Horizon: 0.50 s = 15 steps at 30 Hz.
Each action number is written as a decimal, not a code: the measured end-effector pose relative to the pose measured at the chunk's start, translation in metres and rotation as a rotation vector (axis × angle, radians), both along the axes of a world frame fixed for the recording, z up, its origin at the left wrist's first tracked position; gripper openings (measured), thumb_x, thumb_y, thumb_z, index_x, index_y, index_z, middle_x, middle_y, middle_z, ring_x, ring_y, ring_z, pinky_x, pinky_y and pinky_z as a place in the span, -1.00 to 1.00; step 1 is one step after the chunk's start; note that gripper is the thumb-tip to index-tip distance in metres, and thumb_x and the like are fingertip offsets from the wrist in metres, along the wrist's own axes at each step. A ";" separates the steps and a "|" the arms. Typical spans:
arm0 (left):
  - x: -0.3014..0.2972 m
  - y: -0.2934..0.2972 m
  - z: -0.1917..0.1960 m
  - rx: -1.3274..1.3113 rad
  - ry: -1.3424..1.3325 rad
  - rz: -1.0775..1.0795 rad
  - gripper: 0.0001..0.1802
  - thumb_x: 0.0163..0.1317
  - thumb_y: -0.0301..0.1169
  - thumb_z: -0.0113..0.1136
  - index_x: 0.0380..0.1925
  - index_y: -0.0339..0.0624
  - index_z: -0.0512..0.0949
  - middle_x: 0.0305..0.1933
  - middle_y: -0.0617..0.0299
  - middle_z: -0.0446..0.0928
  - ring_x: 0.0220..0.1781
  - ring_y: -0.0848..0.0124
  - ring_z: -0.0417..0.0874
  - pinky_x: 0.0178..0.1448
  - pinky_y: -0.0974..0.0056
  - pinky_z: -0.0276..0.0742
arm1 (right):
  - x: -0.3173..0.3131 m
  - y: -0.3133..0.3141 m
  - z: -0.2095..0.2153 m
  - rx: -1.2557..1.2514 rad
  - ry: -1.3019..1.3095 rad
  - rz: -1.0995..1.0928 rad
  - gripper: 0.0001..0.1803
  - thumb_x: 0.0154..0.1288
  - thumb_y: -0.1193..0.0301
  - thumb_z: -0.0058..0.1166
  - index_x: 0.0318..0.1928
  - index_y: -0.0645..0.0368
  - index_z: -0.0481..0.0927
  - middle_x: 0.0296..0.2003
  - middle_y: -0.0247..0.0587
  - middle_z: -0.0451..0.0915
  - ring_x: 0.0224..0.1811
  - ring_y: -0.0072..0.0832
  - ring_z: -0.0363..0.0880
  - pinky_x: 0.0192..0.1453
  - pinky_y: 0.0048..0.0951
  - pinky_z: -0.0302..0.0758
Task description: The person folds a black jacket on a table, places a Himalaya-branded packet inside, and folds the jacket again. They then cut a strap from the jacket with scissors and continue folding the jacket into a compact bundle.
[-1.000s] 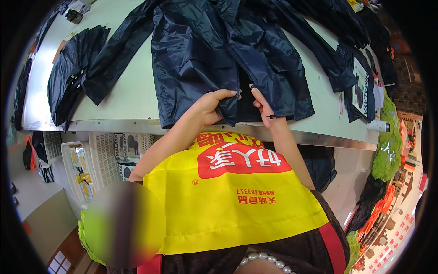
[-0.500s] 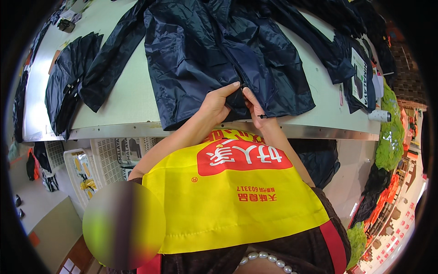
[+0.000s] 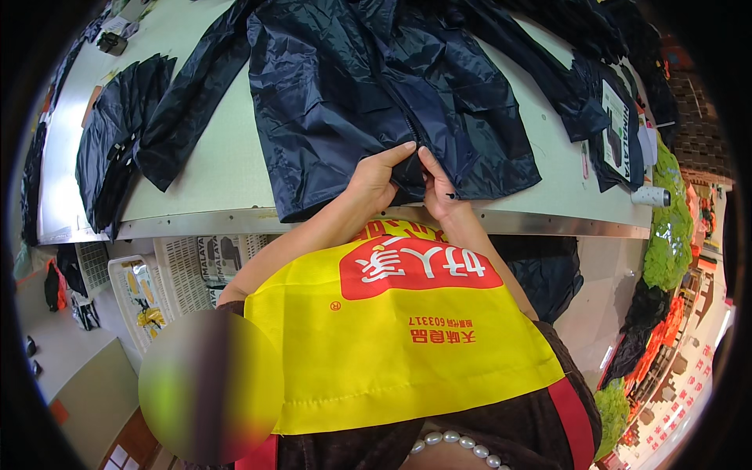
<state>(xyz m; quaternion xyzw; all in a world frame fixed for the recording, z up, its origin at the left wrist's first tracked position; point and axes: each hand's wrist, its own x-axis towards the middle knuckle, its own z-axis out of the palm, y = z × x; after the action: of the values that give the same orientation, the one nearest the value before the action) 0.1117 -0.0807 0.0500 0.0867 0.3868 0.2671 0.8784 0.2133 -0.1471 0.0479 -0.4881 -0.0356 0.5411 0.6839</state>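
A dark navy jacket (image 3: 321,94) of shiny thin fabric lies spread on the table, its hem toward me and both sleeves stretched out to the sides. My left hand (image 3: 374,176) and my right hand (image 3: 439,184) meet at the lower end of its front zipper (image 3: 412,125). Each thumb presses on one side of the front opening by the zipper. The other fingers are curled under the fabric and partly hidden. Above the hands the zipper's teeth show for a short stretch. A small black cord end (image 3: 450,196) sits by my right wrist.
Folded dark garments (image 3: 125,133) lie at the table's left. At its right are a flat printed package (image 3: 616,129) and a thread spool (image 3: 652,197). Plastic baskets (image 3: 184,270) stand under the metal table edge (image 3: 196,227). Green fabric (image 3: 666,219) is heaped at far right.
Both hands stay at the zipper's lower end, with only a slight shift of thumbs and fingers. The jacket lies almost as before.
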 end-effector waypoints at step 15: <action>0.005 -0.005 0.004 0.000 0.025 0.080 -0.83 0.13 -0.41 0.26 -0.34 -0.29 0.59 -0.34 0.19 0.60 -0.33 0.35 0.61 -0.18 0.29 0.54 | 0.004 0.001 -0.010 0.048 0.177 0.082 -0.43 0.02 0.36 0.37 0.08 -0.01 0.44 -0.08 -0.37 0.52 -0.04 -0.44 0.45 0.11 -0.41 0.40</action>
<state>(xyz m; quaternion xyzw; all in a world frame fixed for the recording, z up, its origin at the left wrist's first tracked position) 0.1164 -0.0860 0.0542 0.0744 0.4009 0.3007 0.8622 0.2173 -0.1464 0.0380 -0.4199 -0.0077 0.6088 0.6731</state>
